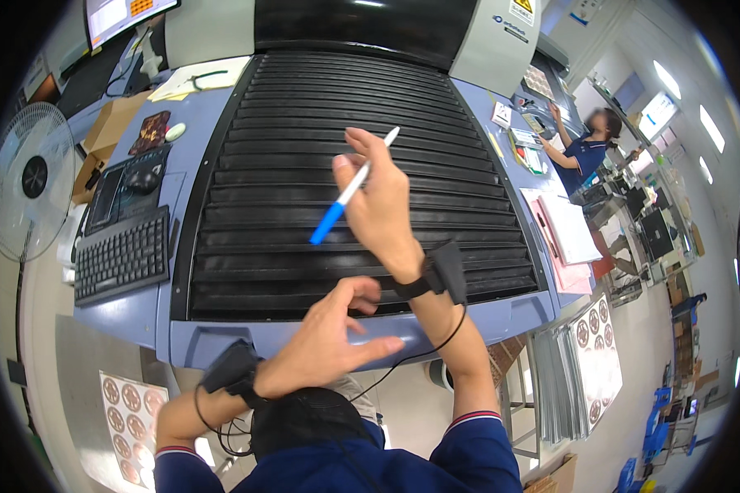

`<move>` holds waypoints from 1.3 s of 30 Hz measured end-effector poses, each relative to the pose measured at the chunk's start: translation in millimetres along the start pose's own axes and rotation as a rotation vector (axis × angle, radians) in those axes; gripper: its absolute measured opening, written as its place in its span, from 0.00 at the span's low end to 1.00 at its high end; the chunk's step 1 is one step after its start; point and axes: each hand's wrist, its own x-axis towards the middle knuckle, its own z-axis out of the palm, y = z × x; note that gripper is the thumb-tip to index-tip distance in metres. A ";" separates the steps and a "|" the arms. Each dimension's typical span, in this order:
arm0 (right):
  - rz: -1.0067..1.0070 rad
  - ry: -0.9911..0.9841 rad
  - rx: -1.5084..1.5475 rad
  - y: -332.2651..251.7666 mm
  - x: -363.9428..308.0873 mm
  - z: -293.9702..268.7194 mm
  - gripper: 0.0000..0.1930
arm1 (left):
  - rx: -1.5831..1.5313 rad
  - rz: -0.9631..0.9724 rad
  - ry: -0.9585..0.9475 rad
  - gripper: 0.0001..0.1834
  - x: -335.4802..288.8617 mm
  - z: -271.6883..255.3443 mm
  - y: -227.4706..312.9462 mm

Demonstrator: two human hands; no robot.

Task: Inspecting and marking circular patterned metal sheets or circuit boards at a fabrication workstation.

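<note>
Over the black ribbed bellows cover (259, 197) of the machine, my right hand (382, 205) grips a white marker pen (329, 223) with a blue end. The pen slants, its blue end toward the lower left and its white end toward the upper right. Thumb and fingers close round the middle of the barrel. My left hand (325, 337) hovers by the machine's front edge, fingers apart and curved, with nothing in it. Both wrists wear black bands with dark modules and cables.
A keyboard (123, 255), mouse (145, 178) and fan (34, 177) are at left; pliers (210, 76) lie on papers behind. Right of the cover lie papers (567, 230). Patterned panels (596, 353) stand stacked lower right, others (131, 423) lower left. A co-worker (588, 148) is at far right.
</note>
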 end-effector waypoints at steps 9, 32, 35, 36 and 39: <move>0.103 -0.031 0.322 -46.1 3.8 26.9 0.20 | -0.794 0.103 0.210 0.52 56.2 36.1 -4.4; 0.042 -0.301 0.519 -74.4 -26.2 18.0 0.14 | -0.358 0.354 0.110 0.39 38.4 41.0 -50.2; -0.030 -0.225 0.292 -48.5 -31.9 15.2 0.14 | -0.367 0.170 -0.019 0.35 36.6 34.2 -36.0; 0.010 -0.229 0.249 -48.5 -32.1 18.0 0.13 | -0.114 0.206 -0.094 0.34 34.8 12.2 -37.8; 0.067 -0.142 0.048 -30.0 -18.7 -16.2 0.10 | 0.662 0.281 -0.120 0.24 33.6 -38.2 -27.3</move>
